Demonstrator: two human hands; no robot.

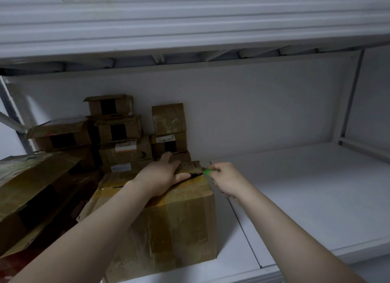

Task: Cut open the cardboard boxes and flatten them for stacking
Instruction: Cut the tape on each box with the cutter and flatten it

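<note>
Hidden: green cutter [207,172] mostly covered by fingers; blade unclear.
Right grip [225,181]: curled round green cutter, at box [179,219] top's right edge.
Left grip [162,177]: flat on box top.
Box: on shelf [295,198].

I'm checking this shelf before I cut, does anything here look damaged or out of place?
The big box on the left sits tilted, its tape wrinkled. The front box under the left hand has ragged, torn cardboard at its left side. The right hand holds the green cutter at its top seam, near the left thumb.
</note>
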